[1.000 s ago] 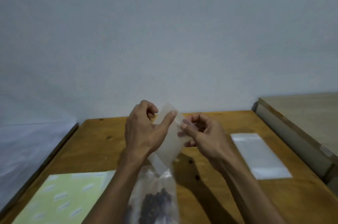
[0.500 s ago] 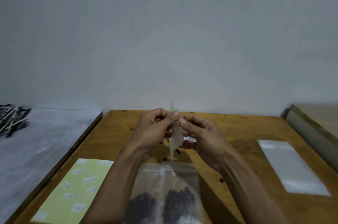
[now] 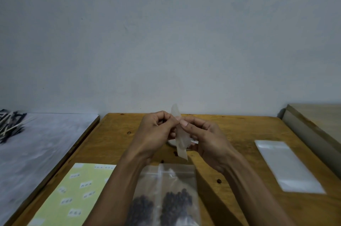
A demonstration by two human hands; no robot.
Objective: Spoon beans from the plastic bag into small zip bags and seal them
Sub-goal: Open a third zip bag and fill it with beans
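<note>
While the small zip bag [image 3: 180,138] hangs edge-on above the desk [image 3: 230,152], just beyond the bean bag [image 3: 166,194], the left hand [image 3: 155,133] and right hand [image 3: 206,139] pinch its top between curled fingers [image 3: 184,124], with a clear sheet [image 3: 287,166] right of the bean bag.

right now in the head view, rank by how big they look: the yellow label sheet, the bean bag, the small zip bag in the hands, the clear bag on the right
1. yellow label sheet
2. bean bag, cut off by the frame and nearest the camera, so unsure against the sheet
3. clear bag on the right
4. small zip bag, seen nearly edge-on, so it looks smallest
</note>
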